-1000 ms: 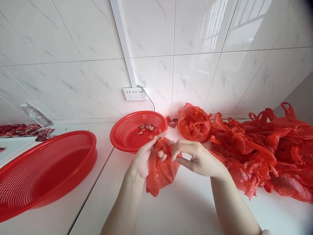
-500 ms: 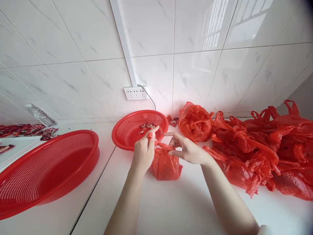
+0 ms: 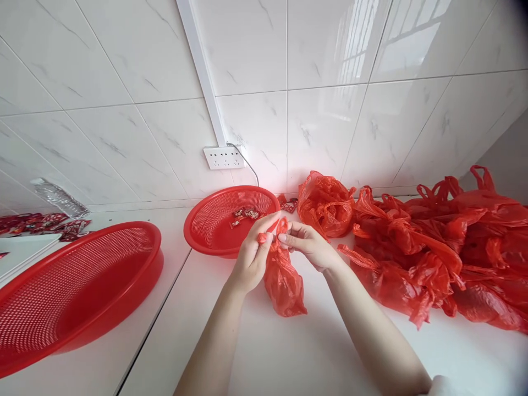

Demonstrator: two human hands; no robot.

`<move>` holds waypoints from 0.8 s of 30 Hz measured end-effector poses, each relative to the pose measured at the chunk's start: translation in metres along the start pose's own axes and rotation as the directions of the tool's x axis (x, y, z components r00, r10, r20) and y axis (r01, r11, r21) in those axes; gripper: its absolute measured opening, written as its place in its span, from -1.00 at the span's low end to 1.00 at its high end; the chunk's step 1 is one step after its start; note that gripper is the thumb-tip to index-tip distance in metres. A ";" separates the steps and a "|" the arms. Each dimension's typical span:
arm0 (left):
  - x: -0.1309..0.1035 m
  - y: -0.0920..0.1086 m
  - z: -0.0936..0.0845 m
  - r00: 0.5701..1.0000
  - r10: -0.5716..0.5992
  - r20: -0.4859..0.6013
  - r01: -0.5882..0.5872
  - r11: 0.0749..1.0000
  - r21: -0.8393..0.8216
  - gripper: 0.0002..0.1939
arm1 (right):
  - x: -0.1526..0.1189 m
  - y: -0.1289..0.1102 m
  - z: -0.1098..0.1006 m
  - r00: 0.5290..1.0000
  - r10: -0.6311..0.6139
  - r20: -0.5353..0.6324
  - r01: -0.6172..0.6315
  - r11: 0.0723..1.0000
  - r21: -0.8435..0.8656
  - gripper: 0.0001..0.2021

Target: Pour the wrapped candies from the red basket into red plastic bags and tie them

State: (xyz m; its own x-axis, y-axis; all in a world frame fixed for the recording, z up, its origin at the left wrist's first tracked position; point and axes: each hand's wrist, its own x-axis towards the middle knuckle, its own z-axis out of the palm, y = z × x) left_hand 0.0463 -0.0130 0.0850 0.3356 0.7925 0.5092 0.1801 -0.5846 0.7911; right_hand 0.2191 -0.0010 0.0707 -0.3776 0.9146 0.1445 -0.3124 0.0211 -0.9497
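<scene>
A small red plastic bag (image 3: 284, 283) hangs just in front of me, its neck gathered and its lower part bulging; what it contains cannot be made out. My left hand (image 3: 252, 256) is closed on one side of the gathered top, with a bit of red plastic showing by the thumb. On the other side, my right hand (image 3: 307, 243) pinches the plastic at the neck, where a loop stands up between the two hands. Right behind the hands is a round red basket (image 3: 202, 225) with several small wrapped packets (image 3: 248, 213) inside.
A larger red basket (image 3: 152, 247) stands at the left. Several filled red bags (image 3: 412, 258) are heaped at the right, beside a crumpled red bag bundle (image 3: 325, 203). A clear plastic bottle (image 3: 61, 199) and red packets (image 3: 41, 223) lie far left. A power strip (image 3: 224, 158) is on the tiled wall.
The bag's top has been drawn into a narrow, twisted neck with a loop upright. My right hand has closed its fingers on the plastic, and the hands are closer together.
</scene>
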 end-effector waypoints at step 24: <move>-0.004 0.011 -0.063 0.875 -0.484 -0.016 0.433 0.766 0.475 -0.51 | -0.027 -0.037 -0.071 0.836 -0.199 -0.512 0.100 0.972 -0.214 -0.70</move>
State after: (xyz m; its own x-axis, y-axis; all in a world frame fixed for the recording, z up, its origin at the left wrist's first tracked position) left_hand -0.0117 -0.0121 0.1131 0.1914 0.9792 0.0680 0.7228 -0.1875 0.6651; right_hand 0.3028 0.0024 0.0819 0.1928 0.9668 0.1675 -0.1548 0.1985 -0.9678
